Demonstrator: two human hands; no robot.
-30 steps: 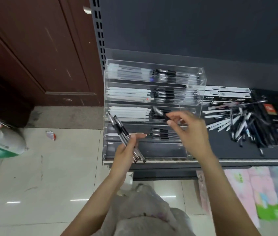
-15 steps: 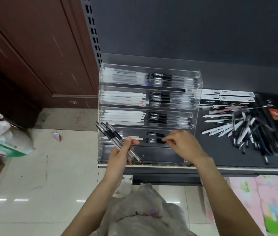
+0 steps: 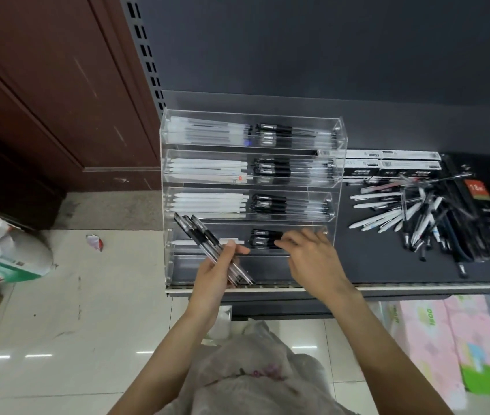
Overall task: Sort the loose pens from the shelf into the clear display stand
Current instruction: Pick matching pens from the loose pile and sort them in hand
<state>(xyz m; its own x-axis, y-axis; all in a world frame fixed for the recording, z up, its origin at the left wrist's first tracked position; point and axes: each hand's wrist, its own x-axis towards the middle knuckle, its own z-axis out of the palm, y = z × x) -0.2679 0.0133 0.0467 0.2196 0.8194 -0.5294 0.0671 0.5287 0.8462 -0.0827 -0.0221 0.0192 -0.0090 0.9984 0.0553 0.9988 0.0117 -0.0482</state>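
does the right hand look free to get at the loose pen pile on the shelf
Probably yes: the right hand sits at the display stand, holding nothing visible, and bare shelf lies between it and the loose pens.

The right hand (image 3: 312, 259) covers the right part of the fourth tier of the clear acrylic tiered display stand (image 3: 335, 163), so whether its fingertips pinch a pen cannot be told. The left hand (image 3: 215, 274) hides the middles of the black-capped clear pens (image 3: 195, 232) it grips. Print on the flat black-and-white pen boxes (image 3: 387, 164) is too small to read. The tangled pile of loose white and black pens (image 3: 411, 217) is too jumbled to count.
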